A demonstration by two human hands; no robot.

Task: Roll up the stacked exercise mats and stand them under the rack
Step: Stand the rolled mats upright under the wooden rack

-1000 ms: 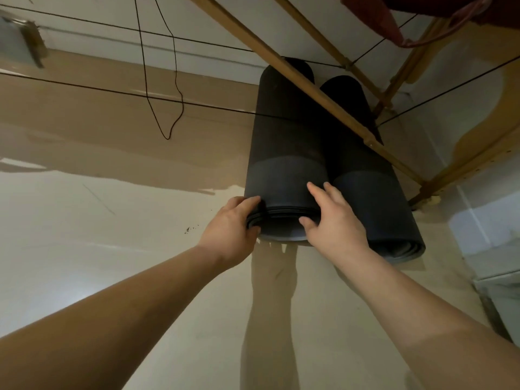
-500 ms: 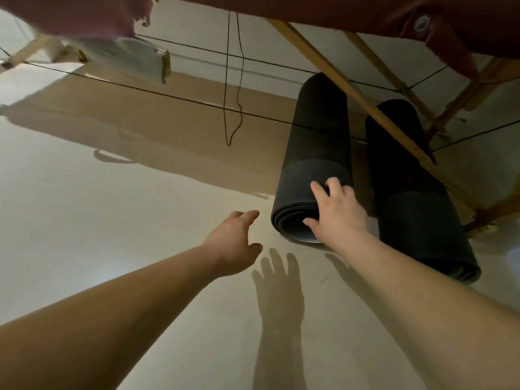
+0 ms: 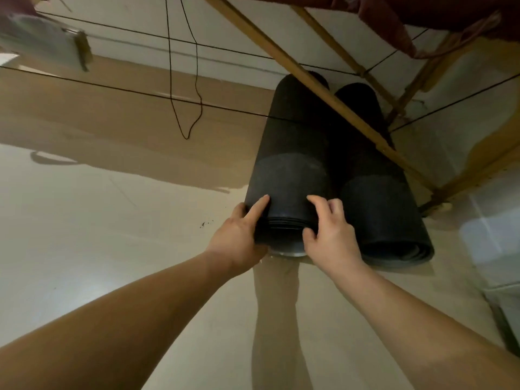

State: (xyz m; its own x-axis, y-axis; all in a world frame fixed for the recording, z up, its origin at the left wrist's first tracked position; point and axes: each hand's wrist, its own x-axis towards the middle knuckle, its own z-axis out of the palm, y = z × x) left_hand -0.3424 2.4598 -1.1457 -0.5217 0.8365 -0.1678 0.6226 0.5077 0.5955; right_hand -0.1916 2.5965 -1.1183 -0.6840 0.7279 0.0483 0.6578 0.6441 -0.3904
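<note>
Two black rolled exercise mats lie side by side under a wooden rack (image 3: 323, 91), running away from me. The left roll (image 3: 289, 170) has its near end between my hands. My left hand (image 3: 239, 235) grips that end from the left, index finger stretched along the roll's top. My right hand (image 3: 332, 235) holds the same end from the right, fingers curled over the top and thumb at the rolled edge. The right roll (image 3: 380, 209) touches the left roll and no hand is on it.
Thin black cords (image 3: 135, 92) stretch across the rack's frame, and a loop of cord (image 3: 185, 108) hangs down. Dark red cloth (image 3: 422, 15) hangs over the rack at the top right. Pale floor (image 3: 112, 235) spreads to the left. A white wall (image 3: 492, 235) stands at the right.
My left hand, which hovered open half a second ago, now grips the left roll's end. The left roll has shifted right and lies against the right roll. My right hand's fingers have curled.
</note>
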